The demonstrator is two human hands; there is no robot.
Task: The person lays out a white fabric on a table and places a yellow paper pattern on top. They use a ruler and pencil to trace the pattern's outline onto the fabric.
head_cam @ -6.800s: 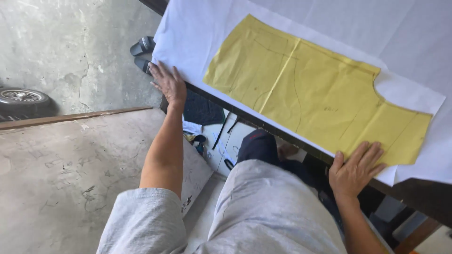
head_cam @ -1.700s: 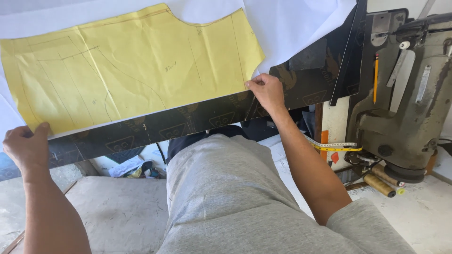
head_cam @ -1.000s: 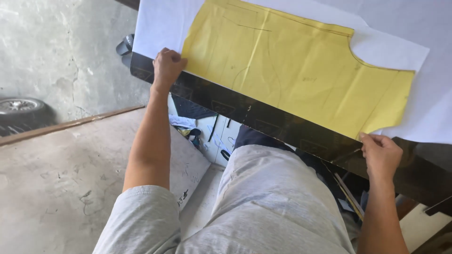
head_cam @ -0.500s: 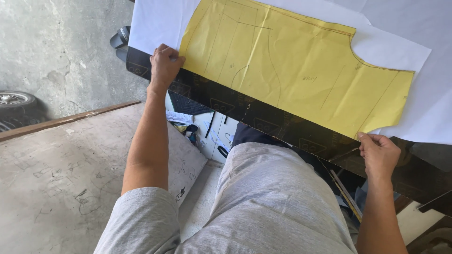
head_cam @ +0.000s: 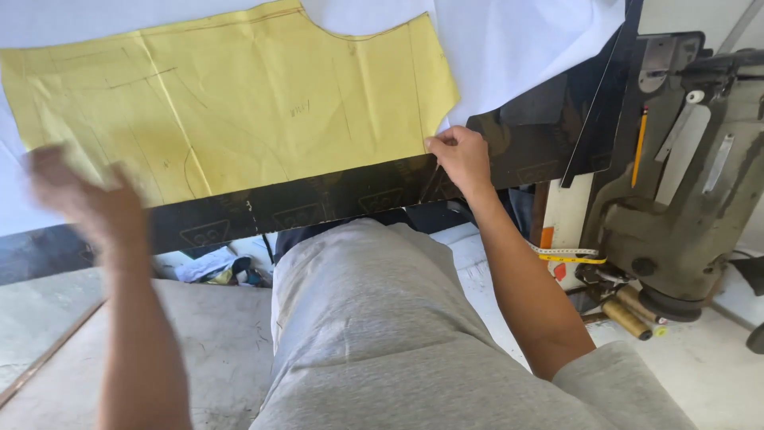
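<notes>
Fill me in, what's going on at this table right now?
A person is laying out a yellow paper pattern piece over white fabric on a dark table. The right hand pinches the sheets at the pattern's lower right corner, at the table's front edge. The left hand is motion-blurred near the pattern's lower left edge; whether it touches anything is unclear. An old sewing machine stands to the right, with a yellow tape measure beside it.

No packages, signs or screens show clearly. The only label-like thing is a small orange-red sticker [head_cam: 547, 237] on the pale panel at the right middle of the frame, just left of the sewing machine; its lower part sits under a yellow tape measure.
</notes>
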